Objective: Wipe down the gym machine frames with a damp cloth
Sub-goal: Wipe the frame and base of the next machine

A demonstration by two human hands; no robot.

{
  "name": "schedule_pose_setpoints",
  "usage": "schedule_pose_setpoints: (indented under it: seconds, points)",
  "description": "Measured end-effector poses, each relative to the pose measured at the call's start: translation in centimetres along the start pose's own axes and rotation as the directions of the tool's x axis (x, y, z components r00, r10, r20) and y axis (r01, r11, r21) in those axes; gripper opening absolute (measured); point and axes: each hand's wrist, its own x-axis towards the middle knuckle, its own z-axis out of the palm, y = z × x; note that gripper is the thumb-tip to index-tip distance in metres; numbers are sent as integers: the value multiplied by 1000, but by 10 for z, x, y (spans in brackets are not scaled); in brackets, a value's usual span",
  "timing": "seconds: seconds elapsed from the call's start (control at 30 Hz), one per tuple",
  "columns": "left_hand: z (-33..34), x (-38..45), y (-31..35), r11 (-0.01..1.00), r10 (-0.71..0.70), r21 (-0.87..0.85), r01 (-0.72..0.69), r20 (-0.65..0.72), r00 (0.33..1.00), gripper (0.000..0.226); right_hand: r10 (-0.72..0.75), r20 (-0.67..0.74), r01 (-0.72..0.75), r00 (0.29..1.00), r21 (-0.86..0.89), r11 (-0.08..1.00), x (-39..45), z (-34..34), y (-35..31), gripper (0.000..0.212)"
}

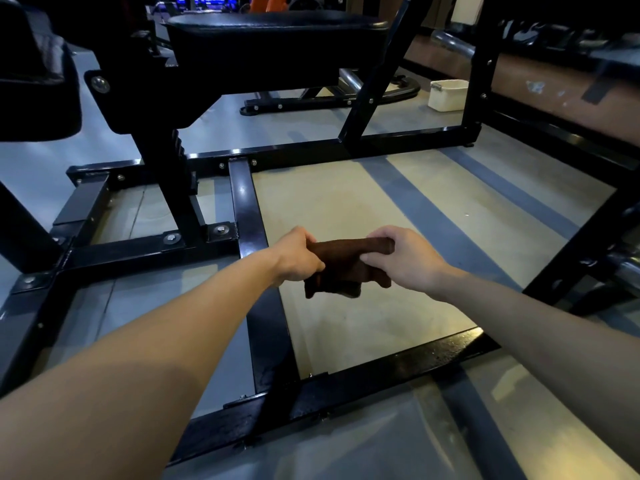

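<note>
A dark brown cloth (341,268), folded into a thick band, hangs in the air between my two hands. My left hand (298,258) grips its left end and my right hand (403,256) grips its right end, with loose folds drooping below. Under them lies the black steel base frame (247,206) of a gym machine, its long middle bar running from the far crossbar towards me. A near crossbar (408,362) looks wet and shiny. The machine's black padded seat (277,36) sits above the frame at the back.
A white plastic tub (448,95) stands on the floor at the back right. A black upright post (481,64) rises beside it. More black frame parts (588,244) and a chrome bar are at the right edge. Another padded part (34,81) hangs at the upper left.
</note>
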Motion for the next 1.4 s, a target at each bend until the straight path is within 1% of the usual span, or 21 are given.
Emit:
schedule_pose_setpoints:
  seconds: [0.07,0.13,0.17,0.27,0.3,0.37,0.53,0.63,0.67,0.73,0.8,0.83,0.9,0.97,1.0,1.07,1.13,1.17,1.23,1.33,1.4]
  points:
    - [-4,2,-4,1000,4,-23,-5,-38,999,29,5,10,-5,1000,-1,1000,1,-2,2,10]
    - [-8,4,-8,998,-3,-63,-1,-66,998,21,31,14,-32,999,34,999,4,-6,5,21]
    - [-10,3,-8,991,-16,-137,7,-62,998,21,57,29,-59,998,73,996,5,-9,4,28]
    - [-11,1,-2,864,-76,-499,68,3,997,23,120,160,-171,980,357,918,2,-14,-3,34]
    - [-10,-1,3,814,-87,-574,93,39,995,20,127,208,-211,970,455,865,1,-13,-5,33]
    - [-9,-5,9,747,-105,-648,150,108,989,18,140,254,-258,957,530,808,1,-10,-8,32]
    - [-12,-12,13,672,-84,-711,206,203,976,10,230,250,-328,941,493,806,2,-5,-11,33]
    - [-11,-10,11,639,-76,-735,228,236,969,9,196,247,-292,949,453,842,-2,-5,-10,44]
    - [-10,-10,11,622,-86,-747,235,234,968,12,141,245,-230,959,387,893,-4,-7,-11,51]
    - [-9,-9,11,583,-99,-776,242,228,969,18,-13,260,-28,966,156,987,-9,-8,-15,66]
    - [-9,-9,11,548,-103,-800,244,225,969,22,-164,287,186,944,-49,981,-12,-2,-16,70]
    - [-10,-7,10,538,-108,-808,240,216,970,22,-220,277,254,935,-93,963,-12,2,-15,63]
    - [-9,-4,8,524,-130,-822,226,185,974,30,-281,173,299,944,-82,951,-9,12,-14,35]
    - [-9,-2,7,504,-131,-833,228,188,973,30,-289,37,291,957,-52,955,-2,16,-15,10]
    - [-10,-2,7,483,-120,-842,241,209,971,25,-271,-10,271,963,-34,962,1,17,-15,5]
    - [-13,-3,5,475,-51,-846,242,248,967,34,-143,-44,147,989,103,984,5,18,-13,17]
    - [-14,-4,2,571,48,-794,209,287,957,47,24,-23,-17,999,258,966,7,16,-10,25]
    - [-13,-2,0,632,70,-752,186,294,953,54,67,2,-65,998,300,952,6,15,-10,28]
    - [-7,4,-3,688,70,-712,142,260,963,59,77,44,-88,996,332,939,5,15,-9,33]
    - [2,13,-3,665,27,-738,109,170,985,47,42,37,-50,998,247,968,0,13,-9,33]
    - [9,19,-1,654,-34,-748,112,118,992,35,58,83,-54,995,-46,997,-1,8,-7,45]
